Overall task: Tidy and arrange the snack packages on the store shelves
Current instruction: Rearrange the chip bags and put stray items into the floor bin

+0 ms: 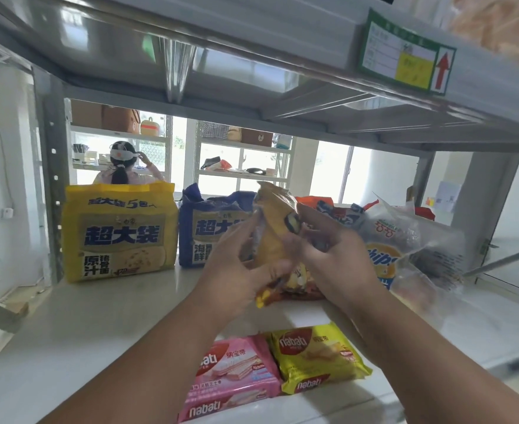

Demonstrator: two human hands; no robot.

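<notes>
A yellow snack bag [275, 237] stands upright over the white shelf [99, 325], blurred by motion. My left hand [236, 270] grips its left side and lower edge. My right hand [334, 258] grips its right side. At the back left stand a yellow noodle multipack [117, 234] and a blue noodle multipack [206, 231]. Two wafer packs lie flat at the front: a pink one [230, 377] and a yellow one [316, 356]. A heap of mixed bags, with a clear cookie bag [405, 240] on top, lies at the right.
A metal shelf [282, 71] hangs low overhead, with a green price label [405, 53] on its front edge. Grey uprights [53, 179] frame the bay. Behind the shelving a person [123, 166] faces away towards other racks. Bare shelf surface lies at the front left.
</notes>
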